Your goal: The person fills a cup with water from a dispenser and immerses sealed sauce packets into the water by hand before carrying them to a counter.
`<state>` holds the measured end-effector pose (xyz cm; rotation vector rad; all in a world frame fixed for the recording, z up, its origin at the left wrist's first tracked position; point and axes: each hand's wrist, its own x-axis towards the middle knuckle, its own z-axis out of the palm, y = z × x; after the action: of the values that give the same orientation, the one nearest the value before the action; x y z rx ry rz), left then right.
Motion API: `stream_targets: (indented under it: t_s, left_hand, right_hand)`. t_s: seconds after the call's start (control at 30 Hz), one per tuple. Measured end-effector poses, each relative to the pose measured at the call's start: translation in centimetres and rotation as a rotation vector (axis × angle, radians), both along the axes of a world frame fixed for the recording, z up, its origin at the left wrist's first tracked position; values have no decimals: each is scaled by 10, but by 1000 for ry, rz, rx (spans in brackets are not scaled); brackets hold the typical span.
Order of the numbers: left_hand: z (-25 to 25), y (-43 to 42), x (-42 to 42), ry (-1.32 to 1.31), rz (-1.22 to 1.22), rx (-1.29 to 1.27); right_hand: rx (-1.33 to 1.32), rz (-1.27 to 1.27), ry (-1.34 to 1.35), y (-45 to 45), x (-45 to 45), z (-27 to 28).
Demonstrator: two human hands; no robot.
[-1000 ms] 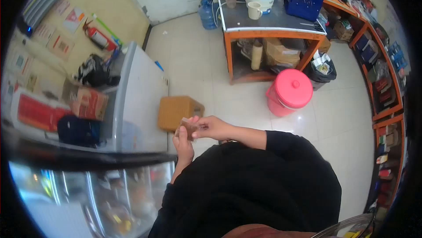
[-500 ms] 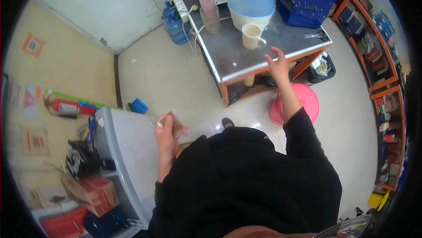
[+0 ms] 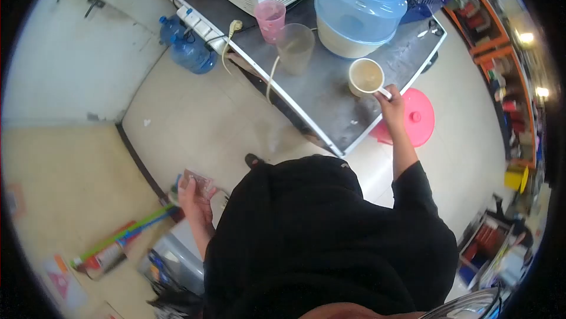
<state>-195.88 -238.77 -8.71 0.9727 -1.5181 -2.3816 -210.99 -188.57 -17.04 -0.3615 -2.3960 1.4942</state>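
Note:
My right hand (image 3: 391,102) grips the handle of a cream mug (image 3: 357,88) near the front edge of the dark table. The mug looks upright, with its opening facing up; whether its base touches the tabletop is hard to tell. Low on the left, my left hand (image 3: 196,204) is closed around a small clear packet (image 3: 199,182) with something brownish-red in it. Behind the mug stands a blue-lidded round container (image 3: 356,15) with a cream base. A clear plastic cup (image 3: 296,51) and a pink cup (image 3: 270,20) are to its left.
The grey-edged table (image 3: 321,104) has a power strip (image 3: 200,24) and cable along its left side. A pink lidded bucket (image 3: 417,116) is on the floor by the table's right side. Blue water bottles (image 3: 191,54) stand near the door; orange shelves (image 3: 507,65) line the right.
My right hand has reached the mug and taken hold of its handle. The view has turned and come closer to the table. My left hand still holds the packet.

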Motion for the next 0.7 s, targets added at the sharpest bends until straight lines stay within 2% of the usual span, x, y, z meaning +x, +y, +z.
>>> stream_targets:
  t_s: [0.13,0.23,0.27,0.4,0.5,0.53,0.63,0.7]
  left_hand:
    - [29,-83,-97,-23,-212,-85]
    - [41,-120,-166,61,-424,-128]
    - [42,-129,-189,79,-483,-110]
    - [46,-135,-266,159,-683,-34]
    - [39,-144,-313,168,-772,19]
    - [36,-147,-328,165,-794,32]
    - [34,-158,-371,99,-785,11]
    - [46,-164,-397,53,-804,-56]
  right_hand:
    - [-430,-243,67,-55,24,21]
    - [-505,-487,57,-106,18,21]
    - [-495,-520,98,-116,14,4]
    - [-317,-710,-20,-155,6,-20]
    - [89,-1032,251,-197,-4,-16]
    - [217,-1005,195,-212,-5,-8]
    - [582,-793,409,-301,-53,26]
    - [587,-664,326,-347,-90,17]
